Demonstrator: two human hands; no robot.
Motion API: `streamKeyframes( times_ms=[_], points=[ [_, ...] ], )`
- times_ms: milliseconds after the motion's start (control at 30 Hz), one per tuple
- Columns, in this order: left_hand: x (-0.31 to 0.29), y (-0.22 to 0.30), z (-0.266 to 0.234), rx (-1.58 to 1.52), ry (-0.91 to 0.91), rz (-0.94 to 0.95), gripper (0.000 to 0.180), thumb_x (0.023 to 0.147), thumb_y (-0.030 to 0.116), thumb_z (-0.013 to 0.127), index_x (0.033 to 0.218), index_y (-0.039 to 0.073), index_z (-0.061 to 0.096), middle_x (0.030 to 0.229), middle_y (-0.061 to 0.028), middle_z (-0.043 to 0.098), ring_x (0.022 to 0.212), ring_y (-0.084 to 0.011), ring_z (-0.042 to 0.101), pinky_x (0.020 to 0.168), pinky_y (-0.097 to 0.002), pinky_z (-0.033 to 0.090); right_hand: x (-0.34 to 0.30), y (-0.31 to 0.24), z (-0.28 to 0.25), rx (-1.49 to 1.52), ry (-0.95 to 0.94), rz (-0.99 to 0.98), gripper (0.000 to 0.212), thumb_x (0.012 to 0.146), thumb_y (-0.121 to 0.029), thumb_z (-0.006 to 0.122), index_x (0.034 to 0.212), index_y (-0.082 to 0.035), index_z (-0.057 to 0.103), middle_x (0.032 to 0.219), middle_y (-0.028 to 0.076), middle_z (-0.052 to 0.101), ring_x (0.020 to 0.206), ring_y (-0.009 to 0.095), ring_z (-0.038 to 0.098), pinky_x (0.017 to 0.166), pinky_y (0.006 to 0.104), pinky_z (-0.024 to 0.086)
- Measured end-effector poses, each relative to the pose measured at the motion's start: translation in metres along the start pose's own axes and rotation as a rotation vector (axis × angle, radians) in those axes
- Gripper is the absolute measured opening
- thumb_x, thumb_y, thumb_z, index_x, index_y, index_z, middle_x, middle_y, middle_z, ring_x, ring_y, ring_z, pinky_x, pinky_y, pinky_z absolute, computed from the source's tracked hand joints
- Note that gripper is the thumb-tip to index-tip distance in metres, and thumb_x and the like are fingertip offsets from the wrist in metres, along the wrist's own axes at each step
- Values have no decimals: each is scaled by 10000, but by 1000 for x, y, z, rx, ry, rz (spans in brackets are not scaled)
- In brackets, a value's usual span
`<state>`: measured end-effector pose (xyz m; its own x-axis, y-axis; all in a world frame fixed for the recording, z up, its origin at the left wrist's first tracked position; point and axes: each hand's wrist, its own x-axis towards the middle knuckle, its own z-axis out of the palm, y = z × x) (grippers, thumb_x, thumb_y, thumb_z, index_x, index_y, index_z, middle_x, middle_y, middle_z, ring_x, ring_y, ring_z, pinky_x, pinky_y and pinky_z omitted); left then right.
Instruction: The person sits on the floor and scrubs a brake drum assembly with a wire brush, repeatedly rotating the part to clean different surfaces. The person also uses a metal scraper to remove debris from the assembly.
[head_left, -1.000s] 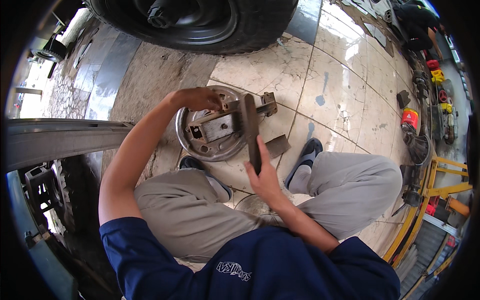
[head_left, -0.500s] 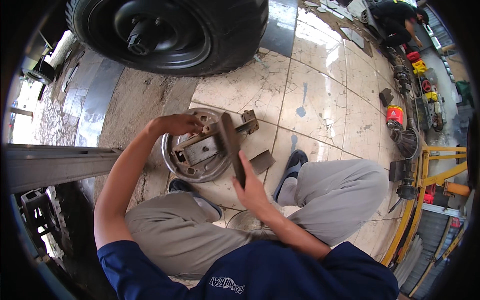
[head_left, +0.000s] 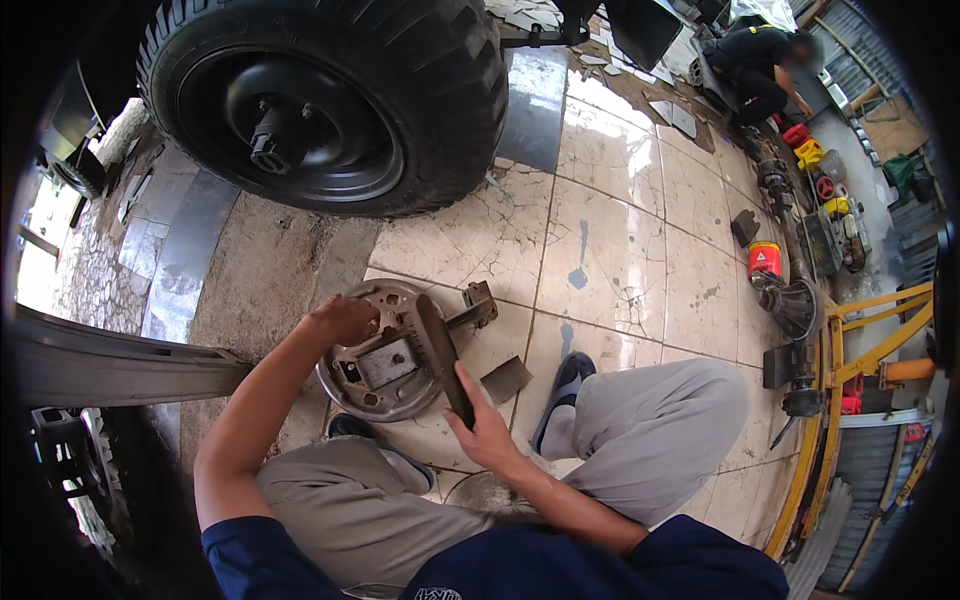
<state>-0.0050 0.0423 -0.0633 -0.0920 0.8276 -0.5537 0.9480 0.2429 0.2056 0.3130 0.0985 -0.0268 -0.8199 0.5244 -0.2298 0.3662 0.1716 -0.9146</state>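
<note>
A round, worn metal brake backing plate [head_left: 392,405] lies on the floor between my feet, with a pale rectangular metal block [head_left: 392,366] across its middle. My left hand [head_left: 345,320] is closed at the plate's upper left rim; its curled fingers hide what they may hold. My right hand [head_left: 485,430] grips the lower end of a long brown brake shoe [head_left: 440,350], which slants edge-on over the plate's right side. Just right of the plate, a rusty metal bracket [head_left: 480,303] sticks out. Below it a flat brown lining piece [head_left: 506,380] lies on the tiles.
A large black wheel with a treaded tyre [head_left: 440,110] stands ahead. A grey metal beam [head_left: 130,365] reaches in at left. To the right are a red can [head_left: 765,261], axle parts [head_left: 795,305] and a yellow frame [head_left: 880,340]. A person [head_left: 755,70] crouches at far right.
The view has tilted up, so the scene sits lower and more of the wheel shows. My left fingers look more curled at the plate. The brake shoe stays in my right hand.
</note>
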Motion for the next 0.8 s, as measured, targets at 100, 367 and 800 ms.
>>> streamKeyframes(
  times_ms=[100,367,800],
  points=[
    [-8,4,-4,-135,-21,-13,324,960,341,548,1176,127,659,1084,-138,689,1075,-324,641,928,-455,506,-9,2,9,25,31,-46,759,935,-146,629,1566,-155,208,1244,244,595,982,332,638,865,318,476],
    [-8,6,-2,-29,-150,-57,337,965,348,530,1210,150,647,1102,-134,689,1060,-322,649,907,-458,514,-8,-5,2,-41,17,-88,730,928,-136,645,1548,-120,259,1411,247,493,1242,377,547,995,348,436],
    [-11,0,-11,-40,57,12,284,949,310,545,1123,116,659,1096,-139,682,1058,-325,645,903,-446,518,-5,3,4,-98,-143,-147,744,923,-100,649,1552,-132,253,1404,250,498,1241,366,550,1000,340,427]
  ],
)
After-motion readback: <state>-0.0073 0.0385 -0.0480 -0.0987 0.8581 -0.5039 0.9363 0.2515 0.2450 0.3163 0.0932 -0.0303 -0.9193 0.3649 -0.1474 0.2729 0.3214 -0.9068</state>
